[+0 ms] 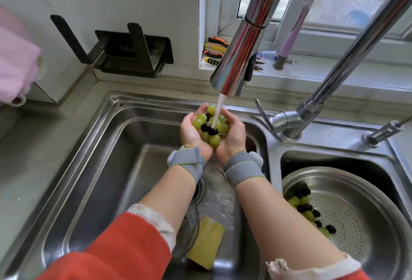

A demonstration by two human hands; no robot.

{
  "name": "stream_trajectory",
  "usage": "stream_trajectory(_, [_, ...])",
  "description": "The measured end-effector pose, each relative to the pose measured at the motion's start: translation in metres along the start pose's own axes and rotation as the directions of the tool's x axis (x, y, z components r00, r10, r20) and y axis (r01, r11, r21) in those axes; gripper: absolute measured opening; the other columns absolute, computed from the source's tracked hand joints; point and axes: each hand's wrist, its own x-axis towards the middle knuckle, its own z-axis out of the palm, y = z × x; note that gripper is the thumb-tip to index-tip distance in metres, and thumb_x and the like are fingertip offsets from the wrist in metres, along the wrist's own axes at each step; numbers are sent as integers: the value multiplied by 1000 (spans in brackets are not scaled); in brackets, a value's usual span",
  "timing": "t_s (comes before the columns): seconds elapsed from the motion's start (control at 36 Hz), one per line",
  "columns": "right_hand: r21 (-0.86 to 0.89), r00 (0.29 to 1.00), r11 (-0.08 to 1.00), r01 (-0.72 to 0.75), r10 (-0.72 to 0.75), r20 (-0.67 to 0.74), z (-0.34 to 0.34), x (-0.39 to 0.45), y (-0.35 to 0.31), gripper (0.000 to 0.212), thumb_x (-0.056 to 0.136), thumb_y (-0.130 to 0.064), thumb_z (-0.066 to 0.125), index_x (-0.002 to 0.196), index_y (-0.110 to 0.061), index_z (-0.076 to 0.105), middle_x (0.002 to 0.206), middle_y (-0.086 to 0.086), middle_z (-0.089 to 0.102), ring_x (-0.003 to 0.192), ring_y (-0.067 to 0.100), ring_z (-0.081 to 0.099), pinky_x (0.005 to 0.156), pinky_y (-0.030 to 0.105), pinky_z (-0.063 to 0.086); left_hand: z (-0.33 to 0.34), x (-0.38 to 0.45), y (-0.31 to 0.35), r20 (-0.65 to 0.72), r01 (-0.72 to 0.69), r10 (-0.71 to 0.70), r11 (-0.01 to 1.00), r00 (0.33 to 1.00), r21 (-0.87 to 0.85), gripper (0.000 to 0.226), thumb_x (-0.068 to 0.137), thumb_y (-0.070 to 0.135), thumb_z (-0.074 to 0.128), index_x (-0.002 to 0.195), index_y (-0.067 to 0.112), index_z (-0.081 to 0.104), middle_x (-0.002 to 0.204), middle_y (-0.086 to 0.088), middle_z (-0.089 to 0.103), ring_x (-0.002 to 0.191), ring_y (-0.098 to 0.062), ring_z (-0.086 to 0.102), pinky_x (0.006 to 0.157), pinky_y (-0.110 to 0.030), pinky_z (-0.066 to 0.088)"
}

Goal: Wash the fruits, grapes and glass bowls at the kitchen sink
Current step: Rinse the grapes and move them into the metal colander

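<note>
My left hand point(191, 133) and my right hand point(233, 137) are cupped together over the left sink basin point(93, 168), holding a heap of green and dark grapes point(210, 127). Water runs from the chrome faucet head point(236, 65) straight onto the grapes. Both wrists wear grey straps. A glass bowl point(189, 228) lies in the basin under my left forearm, mostly hidden. In the right basin a steel colander point(356, 219) holds more green and dark grapes point(305, 208).
A yellow sponge point(206, 241) lies on the basin floor near the drain point(200, 187). The faucet base and lever point(287, 121) stand between the basins. A black rack point(127, 54) hangs on the back wall. Pliers point(215, 51) lie on the window sill. A pink cloth point(15, 61) hangs at left.
</note>
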Motion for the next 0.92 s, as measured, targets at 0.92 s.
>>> stream_trajectory(0.92, [-436,959,881,184,-258,-117,-36,4,17,19,94,-4,51,105,-9,67,101,15,68,87,22,64,72,29,55,-20,-6,-27,-76,107,-103,993,992,53,39,92,24,51,59,15,70,61,-3,66,55,-16,65,62,-26,53])
